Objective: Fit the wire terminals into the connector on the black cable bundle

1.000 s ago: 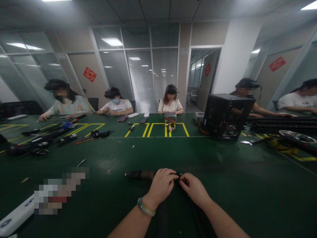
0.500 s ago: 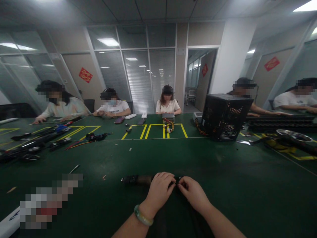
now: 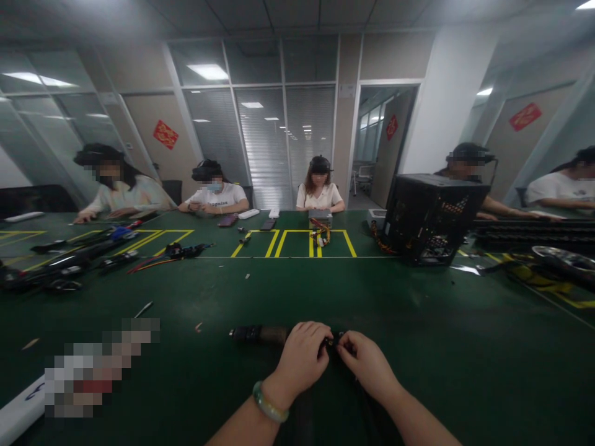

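Note:
Across the green tabletop in front of me lies a long, dark, rod-like thing (image 3: 264,335), with a small shiny metal tip at its left end and a brownish section beside my hand. My left hand (image 3: 304,353), a green bangle on its wrist, curls over the right part of that thing with fingertips pinched together. Close beside it, my right hand (image 3: 365,359) is closed too, thumb and fingers pinching at a small black part (image 3: 333,339) between the hands. My fingers hide most of this part, so its kind is unclear.
A black computer case (image 3: 437,217) stands to the right, near a power supply with coloured wires (image 3: 320,226) at the far side. Cables and dark parts (image 3: 69,254) lie at left. A white box (image 3: 23,396) sits at near left. Several people sit opposite.
The view has shifted slightly, so the room sits a little differently. Both hands stay at the same dark thing, with slightly more of the small part showing between them.

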Demonstrator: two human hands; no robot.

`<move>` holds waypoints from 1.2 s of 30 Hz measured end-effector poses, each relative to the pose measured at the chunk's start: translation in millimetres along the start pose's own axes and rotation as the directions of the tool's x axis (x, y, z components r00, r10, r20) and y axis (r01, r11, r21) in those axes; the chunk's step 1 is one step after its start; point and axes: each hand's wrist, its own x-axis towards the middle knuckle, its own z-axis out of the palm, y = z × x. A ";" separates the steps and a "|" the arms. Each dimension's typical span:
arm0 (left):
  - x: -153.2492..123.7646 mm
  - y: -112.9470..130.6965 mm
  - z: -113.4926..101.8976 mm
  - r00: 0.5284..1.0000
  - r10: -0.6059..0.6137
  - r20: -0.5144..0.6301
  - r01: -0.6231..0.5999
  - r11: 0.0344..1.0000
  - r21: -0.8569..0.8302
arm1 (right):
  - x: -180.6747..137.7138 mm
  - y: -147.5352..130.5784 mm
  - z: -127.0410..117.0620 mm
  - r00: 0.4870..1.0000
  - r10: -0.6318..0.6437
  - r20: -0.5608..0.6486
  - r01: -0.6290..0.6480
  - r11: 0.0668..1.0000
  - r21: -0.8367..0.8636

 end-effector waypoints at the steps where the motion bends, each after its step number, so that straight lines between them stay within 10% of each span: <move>1: 0.0 0.9 -0.8 1.000 -0.002 0.002 0.002 1.000 -0.005 | 0.3 0.9 0.8 1.000 -0.003 0.003 0.003 1.000 0.000; 36: -4.0 4.2 -6.0 0.999 0.051 0.008 -0.051 0.995 0.084 | -4.2 0.1 0.5 0.999 -0.034 -0.006 0.034 0.999 0.009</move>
